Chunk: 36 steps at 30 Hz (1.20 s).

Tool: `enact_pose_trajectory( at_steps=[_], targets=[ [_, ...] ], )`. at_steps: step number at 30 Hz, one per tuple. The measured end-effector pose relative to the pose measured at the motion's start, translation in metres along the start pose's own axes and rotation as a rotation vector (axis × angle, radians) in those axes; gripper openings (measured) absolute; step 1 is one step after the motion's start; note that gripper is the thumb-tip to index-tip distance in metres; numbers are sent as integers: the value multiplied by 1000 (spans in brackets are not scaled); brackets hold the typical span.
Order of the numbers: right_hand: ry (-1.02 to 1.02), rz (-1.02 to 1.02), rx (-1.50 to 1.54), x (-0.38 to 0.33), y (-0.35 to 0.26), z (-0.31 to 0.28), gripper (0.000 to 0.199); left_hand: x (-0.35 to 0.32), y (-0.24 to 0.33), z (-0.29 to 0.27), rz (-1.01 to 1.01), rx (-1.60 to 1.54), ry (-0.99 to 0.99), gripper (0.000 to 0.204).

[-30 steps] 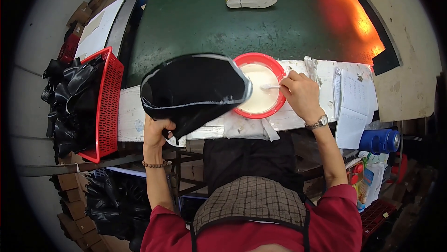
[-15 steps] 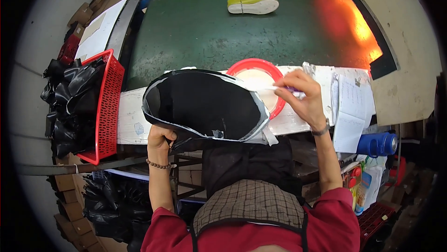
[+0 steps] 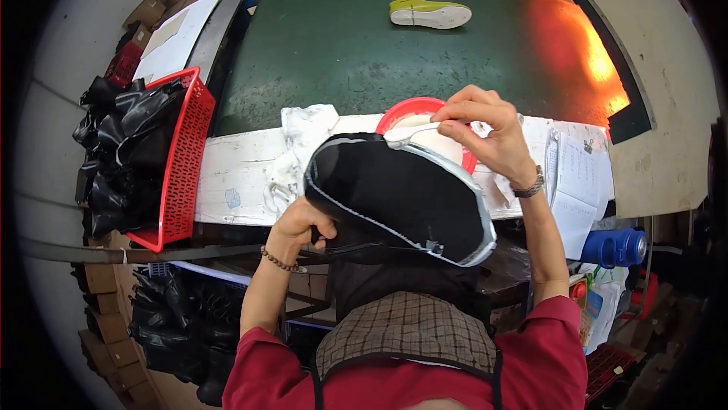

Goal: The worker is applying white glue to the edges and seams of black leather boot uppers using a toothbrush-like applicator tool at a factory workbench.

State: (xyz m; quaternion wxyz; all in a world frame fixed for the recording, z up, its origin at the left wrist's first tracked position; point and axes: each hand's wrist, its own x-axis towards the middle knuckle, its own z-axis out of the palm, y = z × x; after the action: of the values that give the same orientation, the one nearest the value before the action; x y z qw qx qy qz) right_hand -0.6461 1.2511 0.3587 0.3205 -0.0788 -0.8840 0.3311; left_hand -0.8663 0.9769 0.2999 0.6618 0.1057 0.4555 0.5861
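Spanning the view, a green conveyor belt [image 3: 364, 54] lies behind the white surface [image 3: 235, 175]. Above its near edge, the left hand [image 3: 303, 222] grips a black shoe upper [image 3: 398, 194]; the right hand [image 3: 485, 133] pinches a small brush [image 3: 409, 134] at its rim.

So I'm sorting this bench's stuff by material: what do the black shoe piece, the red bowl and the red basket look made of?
Black oval shoe piece: looks like soft matte fabric or synthetic, with a pale grey edge.
Round red bowl: seemingly glossy moulded plastic, smooth rim.
Red mesh basket: rigid plastic lattice, by its even holes.
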Motion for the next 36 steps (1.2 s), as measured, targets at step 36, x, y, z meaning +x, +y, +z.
enact_pose_trajectory(
  at_steps=[36],
  targets=[
    [634,736,487,-134,171,20,19,113,74,3,67,-261,-89,21]
  ],
)
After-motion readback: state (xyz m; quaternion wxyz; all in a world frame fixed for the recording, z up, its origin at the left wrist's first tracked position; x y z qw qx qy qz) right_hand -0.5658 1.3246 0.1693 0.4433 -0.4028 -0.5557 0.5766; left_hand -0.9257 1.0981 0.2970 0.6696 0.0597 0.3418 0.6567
